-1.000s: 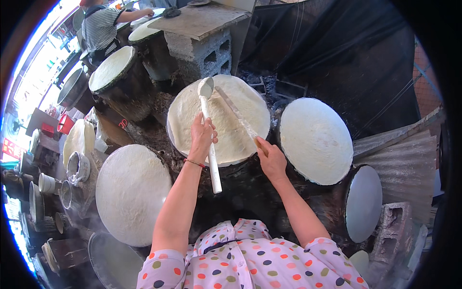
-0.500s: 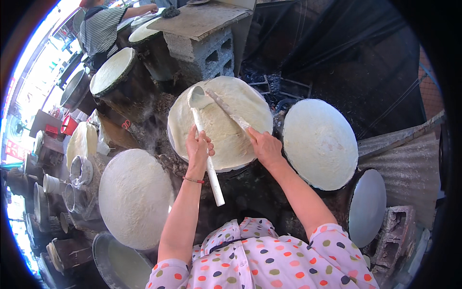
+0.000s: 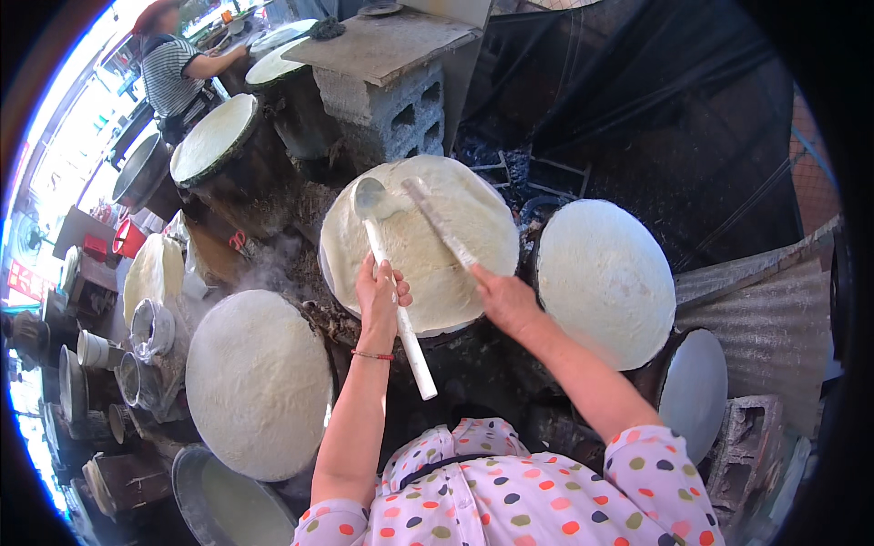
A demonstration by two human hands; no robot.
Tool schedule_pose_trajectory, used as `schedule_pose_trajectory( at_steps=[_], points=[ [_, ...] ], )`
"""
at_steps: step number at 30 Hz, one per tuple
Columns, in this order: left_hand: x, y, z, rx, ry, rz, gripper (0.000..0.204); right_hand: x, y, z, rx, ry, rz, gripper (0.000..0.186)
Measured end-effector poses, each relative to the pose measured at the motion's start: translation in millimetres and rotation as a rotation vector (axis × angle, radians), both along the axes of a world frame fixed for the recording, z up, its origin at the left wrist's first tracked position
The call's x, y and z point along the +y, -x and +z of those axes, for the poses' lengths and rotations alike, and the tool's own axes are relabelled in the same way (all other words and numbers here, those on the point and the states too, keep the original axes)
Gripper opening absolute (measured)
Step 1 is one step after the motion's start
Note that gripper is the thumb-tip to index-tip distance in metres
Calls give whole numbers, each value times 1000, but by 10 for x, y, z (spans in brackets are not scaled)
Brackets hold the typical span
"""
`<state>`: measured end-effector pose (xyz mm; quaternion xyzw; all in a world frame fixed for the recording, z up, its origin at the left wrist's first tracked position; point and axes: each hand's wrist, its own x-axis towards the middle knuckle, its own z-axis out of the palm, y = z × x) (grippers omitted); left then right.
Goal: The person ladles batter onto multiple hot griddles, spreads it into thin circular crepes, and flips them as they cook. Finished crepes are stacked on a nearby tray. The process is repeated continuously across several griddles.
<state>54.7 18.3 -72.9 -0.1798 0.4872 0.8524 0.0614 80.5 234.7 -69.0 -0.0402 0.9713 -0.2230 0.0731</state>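
Note:
In front of me a pale, thin sheet of batter [image 3: 473,214] covers a round griddle, its surface slightly wrinkled. My left hand [image 3: 381,296] is closed round the long white handle of a ladle [image 3: 369,196], whose bowl is over the far left part of the sheet. A flat, batter-smeared scraper stick [image 3: 437,218] is gripped in my right hand [image 3: 508,300]. It slants toward the far left across the sheet, its tip just right of the ladle bowl and apart from it. Whether the tip touches the batter, I cannot tell.
Batter-covered griddles stand at left [image 3: 259,387] and right [image 3: 605,282]. A tub of pale liquid [image 3: 232,500] sits at lower left. Concrete blocks [image 3: 391,109] carry a board at the back. Steam rises left of centre. Another person [image 3: 173,73] works at the far left.
The scraper tip has moved right, widening its gap from the ladle bowl. My view has shifted slightly. The other person stands more upright, their arm lower.

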Motion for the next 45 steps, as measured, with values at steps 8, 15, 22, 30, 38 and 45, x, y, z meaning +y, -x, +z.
schedule_pose_trajectory(
  at_steps=[8,15,22,30,38,45],
  points=[
    [-34,6,-50,9,22,20,25,31,-160,188,129,209,-149,32],
    [40,34,-33,-7,33,30,18,-458,-112,7,-41,301,-156,35],
    [22,138,-31,48,-817,99,8,-598,-286,143,53,654,-193,35],
    [-40,-59,426,86,-1337,-87,20,-188,-247,109,356,613,-238,35],
    [-238,-667,782,168,-1021,60,39,-604,130,-83,80,305,-238,28],
    [-536,-976,712,179,-1023,197,33,-323,-96,127,-38,-110,-27,31]
  ],
)
